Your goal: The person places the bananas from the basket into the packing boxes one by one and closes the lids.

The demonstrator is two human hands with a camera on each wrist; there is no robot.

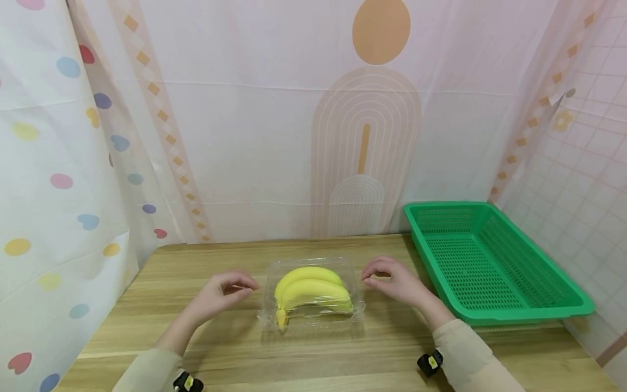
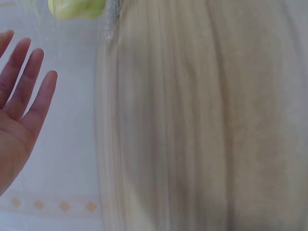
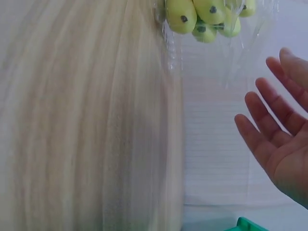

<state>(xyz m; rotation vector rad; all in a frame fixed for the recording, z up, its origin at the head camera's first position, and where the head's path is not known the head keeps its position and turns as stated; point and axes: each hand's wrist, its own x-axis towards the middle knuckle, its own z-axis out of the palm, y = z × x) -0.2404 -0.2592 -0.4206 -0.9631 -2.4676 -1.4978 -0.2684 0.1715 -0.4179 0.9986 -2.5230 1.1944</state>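
A bunch of yellow bananas [image 1: 313, 294] lies inside a clear plastic clamshell box [image 1: 354, 272] on the wooden table. The box's lid looks closed over the fruit. My left hand [image 1: 222, 294] hovers just left of the box, fingers relaxed and apart from it. On the opposite side, my right hand [image 1: 394, 279] is held close to the box's right edge, also holding nothing. Both wrist views show loosely spread fingers, with the left hand [image 2: 21, 101] and the right hand [image 3: 281, 125] near the box. Banana tips [image 3: 204, 17] show through the plastic in the right wrist view.
A green plastic basket [image 1: 526, 314] with slotted sides stands at the table's right, beyond my right forearm. The wooden table [image 1: 313, 365] meets a patterned curtain [image 1: 254, 163] at the back. A dotted curtain [image 1: 44, 218] hangs along the left.
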